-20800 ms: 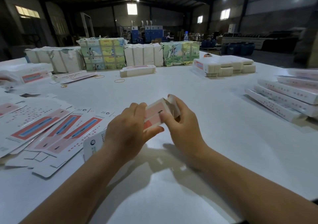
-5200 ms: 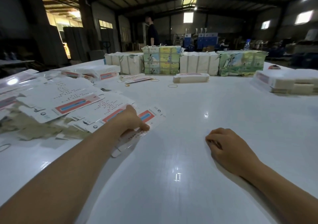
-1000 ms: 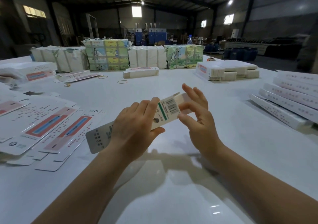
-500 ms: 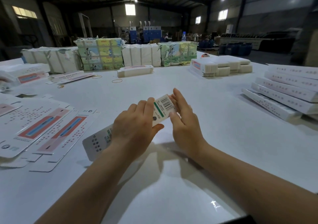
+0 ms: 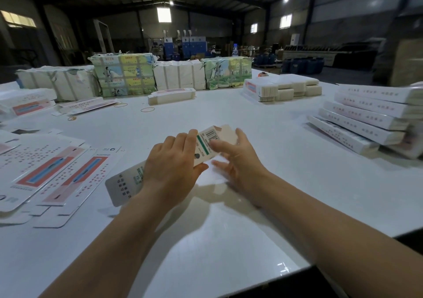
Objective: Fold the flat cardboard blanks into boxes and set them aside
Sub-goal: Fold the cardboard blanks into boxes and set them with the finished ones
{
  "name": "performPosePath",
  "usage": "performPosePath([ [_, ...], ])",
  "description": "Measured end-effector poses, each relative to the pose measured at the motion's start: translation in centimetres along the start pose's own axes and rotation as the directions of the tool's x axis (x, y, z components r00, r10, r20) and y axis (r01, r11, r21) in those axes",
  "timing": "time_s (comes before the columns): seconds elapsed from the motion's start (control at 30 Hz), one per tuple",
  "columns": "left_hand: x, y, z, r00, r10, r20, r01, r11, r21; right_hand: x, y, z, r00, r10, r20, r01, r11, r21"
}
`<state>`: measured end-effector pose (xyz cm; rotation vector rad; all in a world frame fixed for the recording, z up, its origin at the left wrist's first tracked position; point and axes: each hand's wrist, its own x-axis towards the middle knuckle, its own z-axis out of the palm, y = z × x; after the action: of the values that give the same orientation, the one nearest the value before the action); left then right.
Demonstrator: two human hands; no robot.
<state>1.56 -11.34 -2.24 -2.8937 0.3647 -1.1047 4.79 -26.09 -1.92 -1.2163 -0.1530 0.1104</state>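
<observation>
A long white cardboard blank [image 5: 207,144] with a barcode and green stripe is held just above the white table [image 5: 206,240], slanting from lower left to upper right. My left hand [image 5: 174,167] grips its middle, fingers over the top and thumb beneath. My right hand [image 5: 238,160] is at its far end, thumb on the printed face and fingers around the open end flap. Flat blanks [image 5: 57,171] with red and blue stripes lie fanned out to the left.
Finished long boxes [image 5: 366,119] are stacked at the right. Wrapped bundles [image 5: 123,75] line the far edge, with a white stack [image 5: 281,89] and a small bundle [image 5: 171,96] nearby. Rubber bands [image 5: 147,109] lie loose. The table's near edge [image 5: 297,272] drops off at lower right.
My right hand slid from pressing beside the barcode to the box's far end, where a flap now stands open. The left hand kept its grip, and the box barely shifted.
</observation>
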Motion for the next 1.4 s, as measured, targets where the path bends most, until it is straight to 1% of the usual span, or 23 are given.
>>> performPosePath([
  [0.03,-0.1,0.1,0.0,1.000,0.005,0.009,-0.005,1.000,0.010,0.2,-0.1,-0.1,0.999,0.045,0.021,-0.047,0.991,0.127],
  [0.1,-0.1,0.3,0.0,1.000,0.019,0.019,-0.020,1.000,0.020,0.2,-0.2,-0.1,1.000,-0.008,-0.018,0.010,0.992,0.127],
  [0.13,-0.1,0.5,0.0,1.000,0.024,0.020,-0.025,1.000,0.020,0.0,0.1,0.0,0.994,-0.098,-0.056,0.098,0.995,0.011],
  [0.17,-0.1,0.6,-0.1,1.000,0.023,0.019,-0.024,0.999,0.028,-0.2,0.4,0.1,0.970,-0.231,-0.076,0.215,0.960,-0.180],
  [0.2,0.0,0.8,-0.1,1.000,0.021,0.017,-0.022,0.999,0.047,-0.5,0.6,0.1,0.922,-0.382,-0.060,0.328,0.855,-0.402],
  [0.23,0.0,0.9,-0.1,1.000,0.025,0.015,-0.026,0.997,0.072,-0.7,0.9,0.2,0.864,-0.504,-0.002,0.408,0.702,-0.584],
  [0.27,0.0,1.0,-0.1,0.999,0.031,0.014,-0.032,0.995,0.094,-0.7,1.3,0.1,0.812,-0.579,0.075,0.460,0.554,-0.694],
  [0.3,0.0,1.1,0.0,0.999,0.032,0.017,-0.034,0.993,0.111,-0.8,1.6,0.2,0.776,-0.614,0.145,0.497,0.454,-0.739],
  [0.37,-0.1,1.1,0.1,0.999,0.025,0.028,-0.028,0.991,0.132,-0.8,1.9,0.2,0.736,-0.641,0.218,0.537,0.356,-0.764],
  [0.4,-0.2,1.0,0.1,0.999,0.018,0.033,-0.023,0.990,0.139,-0.9,1.9,0.3,0.735,-0.640,0.223,0.546,0.364,-0.755],
  [0.43,-0.3,0.9,0.1,0.999,0.008,0.037,-0.014,0.990,0.142,-1.0,1.9,0.5,0.760,-0.620,0.197,0.543,0.437,-0.717],
  [0.47,-0.3,0.8,0.1,0.999,-0.005,0.042,-0.001,0.990,0.143,-1.1,1.6,0.6,0.808,-0.571,0.147,0.517,0.566,-0.642],
  [0.53,-0.3,0.6,0.0,0.999,-0.026,0.044,0.019,0.989,0.145,-0.8,0.9,0.8,0.929,-0.370,0.017,0.348,0.858,-0.378],
  [0.57,-0.3,0.6,0.0,0.999,-0.025,0.037,0.019,0.989,0.145,-0.6,0.5,0.7,0.969,-0.248,-0.015,0.239,0.945,-0.224],
  [0.6,-0.3,0.5,0.0,0.999,-0.020,0.026,0.016,0.989,0.146,-0.4,0.1,0.6,0.988,-0.152,-0.013,0.150,0.985,-0.085],
  [0.67,-0.3,0.4,0.0,1.000,-0.008,0.013,0.006,0.988,0.155,-0.2,-0.5,0.3,0.998,-0.053,0.016,0.051,0.995,0.091],
  [0.73,-0.3,0.4,0.2,1.000,0.005,0.000,-0.005,0.986,0.164,-0.2,-0.5,0.2,0.999,-0.034,0.010,0.033,0.990,0.139],
  [0.8,-0.2,0.4,0.3,1.000,0.017,-0.015,-0.014,0.986,0.169,-0.1,-0.4,0.2,0.998,-0.057,-0.008,0.058,0.993,0.103],
  [0.93,-0.2,0.2,0.5,0.998,0.031,-0.055,-0.022,0.988,0.152,-0.4,-0.4,0.2,0.980,-0.200,0.008,0.200,0.976,-0.091],
  [1.1,-0.2,0.2,0.6,0.994,0.036,-0.105,-0.021,0.991,0.136,-0.4,-0.9,0.1,0.982,-0.188,0.001,0.188,0.982,-0.021],
  [1.27,-0.1,-0.1,0.8,0.982,0.061,-0.179,-0.033,0.988,0.153,-0.6,-1.4,-0.1,0.989,-0.136,0.054,0.130,0.987,0.094],
  [1.33,-0.1,-0.2,0.8,0.980,0.064,-0.189,-0.034,0.987,0.160,-0.6,-1.5,-0.2,0.990,-0.126,0.066,0.119,0.988,0.098],
  [1.4,-0.1,-0.2,0.7,0.980,0.068,-0.186,-0.038,0.986,0.161,-0.6,-1.4,-0.1,0.983,-0.170,0.062,0.168,0.985,0.041],
])
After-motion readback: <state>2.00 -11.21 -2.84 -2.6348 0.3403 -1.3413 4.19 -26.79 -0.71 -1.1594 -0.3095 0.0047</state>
